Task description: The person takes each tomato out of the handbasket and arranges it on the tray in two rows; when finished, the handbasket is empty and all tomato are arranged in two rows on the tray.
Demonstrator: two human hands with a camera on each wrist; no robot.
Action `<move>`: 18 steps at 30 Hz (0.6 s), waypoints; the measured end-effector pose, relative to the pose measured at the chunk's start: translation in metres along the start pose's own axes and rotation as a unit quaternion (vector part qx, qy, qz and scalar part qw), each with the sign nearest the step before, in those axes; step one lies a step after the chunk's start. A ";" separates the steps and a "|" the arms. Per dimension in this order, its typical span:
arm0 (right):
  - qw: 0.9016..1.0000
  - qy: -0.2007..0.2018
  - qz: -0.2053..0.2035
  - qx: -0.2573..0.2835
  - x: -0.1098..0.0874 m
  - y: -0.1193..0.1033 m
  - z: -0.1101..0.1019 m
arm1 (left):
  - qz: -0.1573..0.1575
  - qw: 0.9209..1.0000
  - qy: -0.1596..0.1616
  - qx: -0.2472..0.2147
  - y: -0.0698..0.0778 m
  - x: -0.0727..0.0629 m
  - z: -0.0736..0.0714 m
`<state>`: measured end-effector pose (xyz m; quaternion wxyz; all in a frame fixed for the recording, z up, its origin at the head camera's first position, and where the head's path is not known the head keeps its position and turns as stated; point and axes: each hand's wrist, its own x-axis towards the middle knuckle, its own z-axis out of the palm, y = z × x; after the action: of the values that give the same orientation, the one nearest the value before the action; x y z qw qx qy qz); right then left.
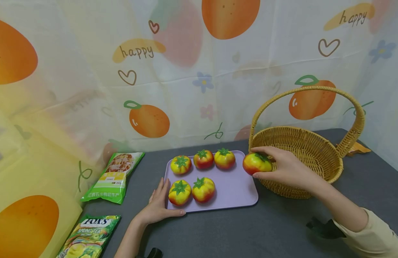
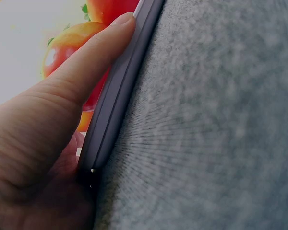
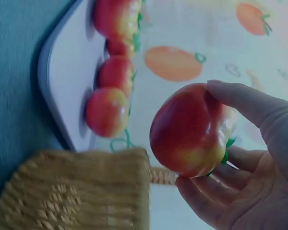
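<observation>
My right hand (image 1: 284,166) holds a red and yellow tomato (image 1: 255,164) with a green calyx between thumb and fingers, off the tray's right end and beside the basket's near side. In the right wrist view, the held tomato (image 3: 189,132) shows its glossy red side. A lilac tray (image 1: 232,190) carries several more such tomatoes: a back row and a front pair, including the front left tomato (image 1: 180,192). My left hand (image 1: 158,204) rests at the tray's front left corner, fingers along its left side, thumb on the front rim. The left wrist view shows that thumb (image 2: 96,52) against the rim.
A wicker basket (image 1: 335,168) with a tall arched handle stands right of the tray. Two snack bags lie at the left, a green and white bag (image 1: 113,177) and a FOX'S candy bag (image 1: 89,236). A fruit-printed curtain (image 1: 186,118) hangs behind the grey table (image 1: 218,233).
</observation>
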<state>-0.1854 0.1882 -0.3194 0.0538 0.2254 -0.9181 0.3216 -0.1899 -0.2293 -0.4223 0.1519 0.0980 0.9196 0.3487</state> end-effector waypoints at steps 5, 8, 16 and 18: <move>1.000 -0.016 -0.021 0.006 0.005 -0.007 0.014 | 0.006 1.000 -0.001 -0.003 0.000 -0.001 0.000; 0.999 -0.023 -0.036 0.011 0.007 -0.008 0.023 | 0.010 1.000 -0.001 -0.005 0.001 -0.001 0.000; 0.998 -0.037 -0.057 0.014 0.013 -0.010 0.044 | 0.014 1.000 0.001 -0.007 0.000 -0.001 0.001; 0.997 -0.040 -0.058 0.016 0.014 -0.010 0.049 | 0.012 1.000 0.000 -0.008 0.000 -0.001 0.000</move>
<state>-0.1914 0.1454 -0.3490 0.0322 0.2919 -0.8995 0.3236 -0.1892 -0.2292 -0.4225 0.1484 0.1080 0.9157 0.3576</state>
